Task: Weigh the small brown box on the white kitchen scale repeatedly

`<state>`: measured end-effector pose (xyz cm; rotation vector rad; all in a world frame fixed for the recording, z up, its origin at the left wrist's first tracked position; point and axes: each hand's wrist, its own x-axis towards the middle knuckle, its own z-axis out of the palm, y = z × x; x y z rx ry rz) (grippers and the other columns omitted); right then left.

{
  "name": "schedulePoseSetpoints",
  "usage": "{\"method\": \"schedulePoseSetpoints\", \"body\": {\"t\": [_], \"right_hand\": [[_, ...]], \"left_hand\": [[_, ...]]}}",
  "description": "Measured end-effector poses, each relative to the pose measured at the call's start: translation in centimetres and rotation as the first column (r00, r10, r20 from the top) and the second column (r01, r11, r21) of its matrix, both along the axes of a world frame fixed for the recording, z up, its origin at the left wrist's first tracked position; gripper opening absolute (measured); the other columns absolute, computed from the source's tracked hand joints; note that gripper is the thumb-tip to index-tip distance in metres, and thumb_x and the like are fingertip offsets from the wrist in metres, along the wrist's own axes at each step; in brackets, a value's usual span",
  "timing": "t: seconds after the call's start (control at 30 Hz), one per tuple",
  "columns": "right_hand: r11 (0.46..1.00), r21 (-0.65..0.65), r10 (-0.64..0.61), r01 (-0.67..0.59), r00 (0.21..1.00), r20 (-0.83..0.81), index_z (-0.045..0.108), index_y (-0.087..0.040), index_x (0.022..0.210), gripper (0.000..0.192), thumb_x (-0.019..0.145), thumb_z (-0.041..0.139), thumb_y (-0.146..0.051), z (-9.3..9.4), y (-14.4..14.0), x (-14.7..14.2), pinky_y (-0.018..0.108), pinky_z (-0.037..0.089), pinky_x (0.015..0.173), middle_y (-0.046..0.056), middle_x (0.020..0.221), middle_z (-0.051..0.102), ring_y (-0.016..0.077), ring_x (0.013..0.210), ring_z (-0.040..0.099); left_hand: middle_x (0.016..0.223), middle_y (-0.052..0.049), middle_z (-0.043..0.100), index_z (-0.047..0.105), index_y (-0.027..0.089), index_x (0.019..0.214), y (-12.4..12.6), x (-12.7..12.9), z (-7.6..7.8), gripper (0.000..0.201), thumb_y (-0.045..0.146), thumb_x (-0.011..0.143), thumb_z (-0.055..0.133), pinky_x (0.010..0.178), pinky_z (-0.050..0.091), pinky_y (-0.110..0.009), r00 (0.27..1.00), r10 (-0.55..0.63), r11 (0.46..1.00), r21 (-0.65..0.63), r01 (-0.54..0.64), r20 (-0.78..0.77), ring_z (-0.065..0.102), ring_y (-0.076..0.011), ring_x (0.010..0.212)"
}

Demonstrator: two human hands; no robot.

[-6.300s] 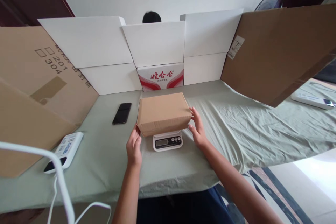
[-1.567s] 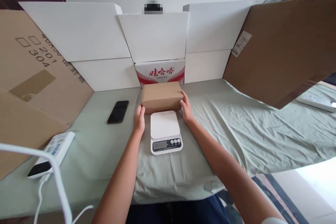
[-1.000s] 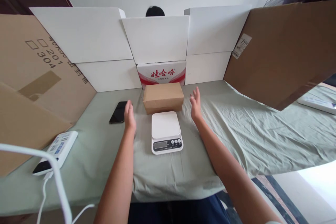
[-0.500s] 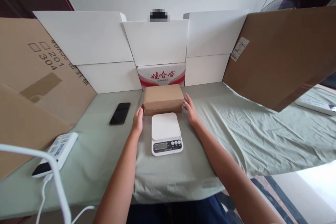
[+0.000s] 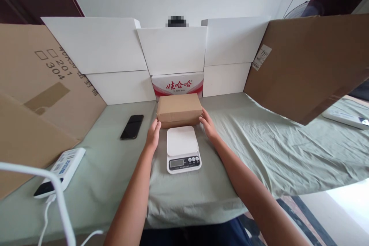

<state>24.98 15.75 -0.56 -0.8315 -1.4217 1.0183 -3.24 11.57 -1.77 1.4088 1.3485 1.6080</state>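
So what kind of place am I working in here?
Likely a makeshift parcel-weighing station in a home room: a cloth-covered table, a digital scale, a cardboard box and cardboard screens.
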Motion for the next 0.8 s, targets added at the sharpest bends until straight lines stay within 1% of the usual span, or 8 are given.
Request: {"method": "schedulePoseSetpoints", "body": {"t": [0.07,0.13,0.23,0.3,0.37,0.5,0.63,0.8], "right_hand": [[0.998,0.058,-0.012,0.013,1.000,-0.013,0.047,-0.033,0.157,0.073,0.091,0.061,-0.062,0.6,-0.5,0.1,0.055,0.039,0.128,0.003,0.165,0.052,0.0313,0.152,0.049],[0.994,0.111,-0.021,0.024,0.999,-0.029,0.046,-0.032,0.157,0.073,0.092,0.060,-0.063,1.2,-1.4,0.1,0.054,0.041,0.127,0.004,0.164,0.052,0.0318,0.152,0.049],[0.988,0.153,-0.027,0.033,0.999,-0.043,0.042,-0.033,0.158,0.072,0.094,0.059,-0.063,1.4,-3.6,0.1,0.051,0.044,0.125,0.006,0.166,0.048,0.0326,0.152,0.048],[0.986,0.159,-0.040,0.045,0.998,-0.039,0.040,-0.034,0.159,0.071,0.095,0.060,-0.061,1.0,-5.3,0.1,0.051,0.043,0.126,0.005,0.169,0.044,0.0323,0.152,0.046],[0.987,0.149,-0.051,0.053,0.999,-0.019,0.038,-0.036,0.159,0.070,0.097,0.058,-0.061,0.1,-7.0,0.3,0.050,0.042,0.126,0.004,0.169,0.042,0.0318,0.154,0.045],[0.991,0.125,-0.042,0.038,0.999,0.034,0.040,-0.038,0.157,0.065,0.099,0.055,-0.060,-1.5,-9.9,1.0,0.053,0.042,0.126,0.004,0.167,0.044,0.0319,0.153,0.044],[0.993,0.107,-0.061,0.056,0.997,0.045,0.042,-0.038,0.155,0.061,0.099,0.055,-0.059,-2.0,-11.5,1.7,0.055,0.043,0.125,0.006,0.163,0.046,0.0330,0.150,0.047],[0.994,0.082,-0.079,0.075,0.996,0.042,0.042,-0.038,0.153,0.060,0.099,0.054,-0.060,-2.0,-11.9,2.0,0.055,0.043,0.123,0.006,0.160,0.047,0.0336,0.147,0.049]], "left_hand": [[0.147,-0.015,0.066,0.065,0.019,0.139,-1.1,0.4,1.3,0.069,0.070,0.093,0.055,0.123,0.039,-0.048,0.998,0.000,1.000,0.009,0.001,-0.069,0.055,-0.0352,0.144],[0.151,-0.016,0.063,0.062,0.018,0.144,-2.5,0.8,2.3,0.075,0.072,0.093,0.053,0.124,0.038,-0.048,0.995,-0.004,0.999,0.040,0.008,-0.101,0.053,-0.0366,0.146],[0.152,-0.019,0.061,0.057,0.015,0.149,-5.5,1.3,2.7,0.084,0.076,0.092,0.053,0.124,0.038,-0.047,0.997,-0.010,0.995,0.100,0.017,-0.076,0.050,-0.0380,0.148],[0.152,-0.020,0.060,0.054,0.013,0.152,-7.7,1.6,2.3,0.087,0.076,0.091,0.054,0.125,0.038,-0.047,0.998,-0.006,0.992,0.125,0.014,-0.067,0.049,-0.0387,0.150],[0.153,-0.022,0.059,0.052,0.013,0.154,-9.8,1.7,1.5,0.089,0.076,0.091,0.055,0.125,0.038,-0.048,0.998,0.004,0.992,0.128,0.005,-0.068,0.048,-0.0392,0.151],[0.151,-0.023,0.060,0.049,0.013,0.156,-12.7,1.6,-0.2,0.091,0.076,0.090,0.055,0.124,0.039,-0.051,0.999,0.029,0.996,0.087,-0.026,-0.041,0.049,-0.0401,0.149],[0.148,-0.023,0.063,0.050,0.013,0.157,-13.7,1.6,-1.1,0.092,0.075,0.089,0.056,0.122,0.043,-0.051,0.999,0.005,0.998,0.056,-0.003,-0.037,0.054,-0.0407,0.146],[0.147,-0.022,0.064,0.050,0.013,0.157,-13.9,1.8,-1.3,0.094,0.076,0.088,0.057,0.121,0.044,-0.051,0.999,0.009,1.000,0.023,-0.008,-0.035,0.053,-0.0401,0.147]]}}
